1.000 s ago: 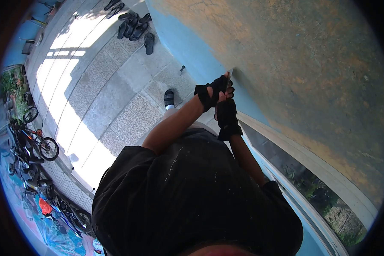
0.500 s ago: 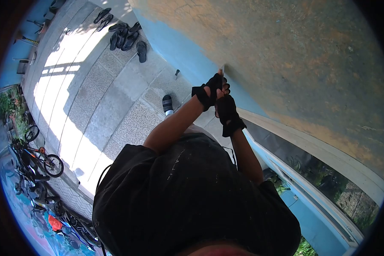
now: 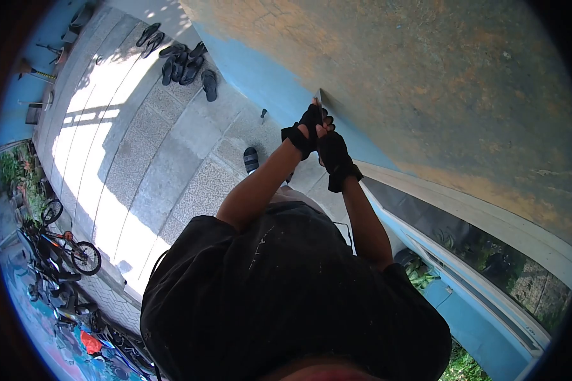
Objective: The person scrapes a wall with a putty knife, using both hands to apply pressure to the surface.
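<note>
Both my hands wear black fingerless gloves and are close together at the wall [image 3: 426,89], whose brown, worn surface meets a light blue band. My left hand [image 3: 309,125] is closed around a flat metal scraper [image 3: 320,101], near its blade. Just below it, my right hand [image 3: 335,154] is closed at the lower end of the same tool; the fingers hide its handle. The blade's tip is at the wall surface, near the border between brown and blue. Whether it presses on the wall, I cannot tell.
Several dark sandals [image 3: 183,66] lie on the tiled floor [image 3: 190,130] by the wall's foot. A small black object [image 3: 263,113] lies nearer my foot [image 3: 251,159]. Bicycles [image 3: 76,254] stand at the lower left. A white-edged ledge [image 3: 464,197] runs along the right.
The whole view has turned slightly. My hands and the scraper appear a little further left and up in the picture, at nearly the same spot on the wall, with the grip unchanged.
</note>
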Tool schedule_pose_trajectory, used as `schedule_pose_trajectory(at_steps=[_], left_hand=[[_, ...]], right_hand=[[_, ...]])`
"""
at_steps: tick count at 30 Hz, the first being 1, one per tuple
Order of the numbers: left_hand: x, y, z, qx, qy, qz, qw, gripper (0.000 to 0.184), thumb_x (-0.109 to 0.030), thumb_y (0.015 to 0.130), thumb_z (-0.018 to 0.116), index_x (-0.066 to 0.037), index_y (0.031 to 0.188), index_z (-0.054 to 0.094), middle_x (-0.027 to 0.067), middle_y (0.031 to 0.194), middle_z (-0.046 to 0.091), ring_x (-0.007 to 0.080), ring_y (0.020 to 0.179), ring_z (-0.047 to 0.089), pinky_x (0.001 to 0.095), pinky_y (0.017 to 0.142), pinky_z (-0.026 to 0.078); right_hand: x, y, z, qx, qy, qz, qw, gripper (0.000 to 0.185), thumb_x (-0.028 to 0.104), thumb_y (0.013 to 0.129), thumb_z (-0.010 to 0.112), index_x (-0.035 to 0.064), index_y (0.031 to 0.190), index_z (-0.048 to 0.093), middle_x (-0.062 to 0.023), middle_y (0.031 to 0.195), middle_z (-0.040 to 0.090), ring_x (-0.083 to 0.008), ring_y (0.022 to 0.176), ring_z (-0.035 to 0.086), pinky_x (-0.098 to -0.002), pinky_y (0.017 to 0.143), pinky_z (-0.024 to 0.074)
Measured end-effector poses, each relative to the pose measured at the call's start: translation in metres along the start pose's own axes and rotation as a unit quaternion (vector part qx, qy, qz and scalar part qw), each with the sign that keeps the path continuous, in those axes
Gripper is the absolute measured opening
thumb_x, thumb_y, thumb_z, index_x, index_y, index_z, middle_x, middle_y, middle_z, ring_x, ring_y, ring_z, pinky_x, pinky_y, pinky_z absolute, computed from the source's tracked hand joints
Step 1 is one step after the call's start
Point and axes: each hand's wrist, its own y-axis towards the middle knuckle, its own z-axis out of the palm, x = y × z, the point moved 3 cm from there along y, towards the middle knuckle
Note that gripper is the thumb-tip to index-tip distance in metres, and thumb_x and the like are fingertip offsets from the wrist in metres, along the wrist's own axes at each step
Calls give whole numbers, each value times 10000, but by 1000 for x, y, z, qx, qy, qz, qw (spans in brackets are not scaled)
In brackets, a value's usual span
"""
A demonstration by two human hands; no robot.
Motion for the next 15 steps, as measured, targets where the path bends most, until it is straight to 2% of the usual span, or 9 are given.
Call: schedule_pose_trajectory(at_steps=[2, 3, 4, 6, 8, 10, 11, 13, 15], left_hand=[[6, 0, 0, 38, 2, -7, 999, 610, -651, 931, 382, -160, 570, 353, 4, 522, 309, 172, 544, 371, 305, 550, 351], [14, -2, 0, 76, 4, -15, 997, 609, -648, 931, 386, -160, 569, 348, 4, 517, 299, 171, 538, 366, 305, 541, 347], [20, -5, 5, 64, 34, 8, 997, 603, -643, 930, 397, -160, 574, 342, 1, 520, 291, 167, 541, 367, 297, 540, 343], [28, -4, 14, 44, 59, 8, 997, 599, -644, 928, 403, -162, 578, 340, -1, 532, 294, 165, 550, 366, 290, 544, 340], [16, 0, 6, 29, 47, 21, 998, 598, -644, 929, 401, -163, 579, 338, -1, 530, 292, 165, 549, 366, 290, 539, 338], [-5, -1, 4, -19, -10, 28, 999, 601, -649, 931, 389, -168, 574, 331, 1, 520, 291, 165, 536, 360, 296, 521, 331], [-17, 1, -5, 7, -5, 26, 1000, 604, -653, 929, 386, -169, 571, 332, 1, 524, 298, 165, 540, 365, 297, 523, 332], [-21, 4, -12, 30, -2, 22, 999, 608, -657, 928, 383, -170, 567, 333, 1, 529, 306, 165, 545, 370, 298, 526, 333], [-11, 6, -13, 44, 34, 13, 998, 613, -668, 922, 383, -172, 563, 342, 1, 533, 313, 165, 549, 380, 298, 533, 337]], right_hand=[[-2, -11, 5, -50, -48, -102, 992, 428, 368, 1007, 399, 23, 849, 597, -207, 768, 633, -349, 754, 619, -413, 630, 454], [-10, -14, 4, -44, 23, -42, 998, 449, 378, 1003, 402, 13, 827, 595, -188, 730, 631, -334, 726, 625, -413, 617, 453], [-10, -17, -1, -41, 25, -46, 998, 449, 378, 1003, 402, 13, 827, 595, -188, 730, 631, -334, 726, 625, -413, 617, 453], [-13, -27, -12, 11, 64, 57, 996, 460, 387, 1000, 406, 11, 817, 598, -183, 709, 629, -341, 708, 625, -413, 602, 451], [2, -21, -11, 33, 73, 57, 995, 469, 404, 995, 413, 7, 830, 602, -186, 710, 630, -348, 702, 624, -409, 601, 454], [-1, 8, 7, 22, 84, 10, 996, 501, 430, 990, 418, 2, 810, 607, -178, 709, 634, -331, 696, 626, -398, 604, 458], [-3, 16, 15, 19, 86, 9, 996, 501, 430, 990, 418, 2, 810, 607, -178, 709, 634, -331, 696, 626, -398, 604, 458], [4, 21, 24, -26, -2, -31, 999, 502, 436, 984, 431, -2, 816, 609, -167, 698, 631, -320, 679, 621, -394, 602, 457], [0, 2, 17, -15, 50, 9, 999, 500, 434, 983, 431, -1, 817, 611, -176, 706, 630, -323, 687, 618, -401, 609, 456]])
